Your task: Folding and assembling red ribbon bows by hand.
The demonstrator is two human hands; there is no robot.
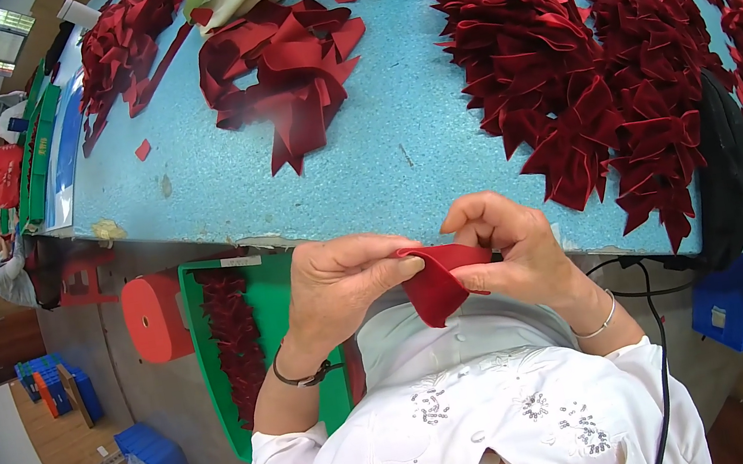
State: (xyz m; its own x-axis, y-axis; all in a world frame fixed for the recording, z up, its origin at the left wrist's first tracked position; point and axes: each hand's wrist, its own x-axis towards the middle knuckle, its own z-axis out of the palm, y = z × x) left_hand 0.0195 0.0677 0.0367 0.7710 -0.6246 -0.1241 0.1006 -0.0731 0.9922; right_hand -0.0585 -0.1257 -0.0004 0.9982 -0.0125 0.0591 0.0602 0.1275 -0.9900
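Note:
Both hands meet at the near edge of a light blue table (397, 150). My left hand (341, 285) and my right hand (516, 253) pinch a folded dark red velvet piece (438, 285) between them, just above my white top. A heap of loose red velvet strips (288, 70) lies on the table ahead to the left. A large pile of finished dark red bows (580, 73) covers the table's right side.
A green crate (276, 305) with more red pieces stands by my left knee, beside an orange stool (155, 317). Another red pile (123, 43) sits far left. A black cable (659, 361) hangs at my right. Blue crates (160, 460) rest on the floor. A person (4, 271) sits at far left.

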